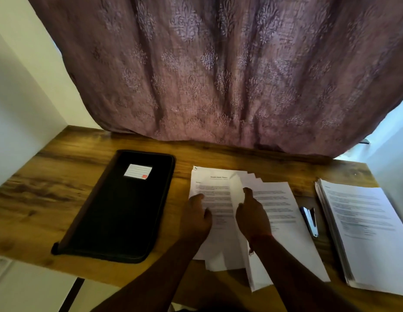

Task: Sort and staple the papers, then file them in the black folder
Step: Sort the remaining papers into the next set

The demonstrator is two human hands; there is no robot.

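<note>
The fanned papers lie mid-desk under 2 hands: the left hand rests flat on the left sheet with fingers loose, and the right hand presses on the overlapping sheets, forefinger straight. The stapler lies just right of them, beside a thick stack at the desk's right edge. The black folder lies closed to the left. The wooden desk meets a white wall and a patterned curtain behind.
</note>
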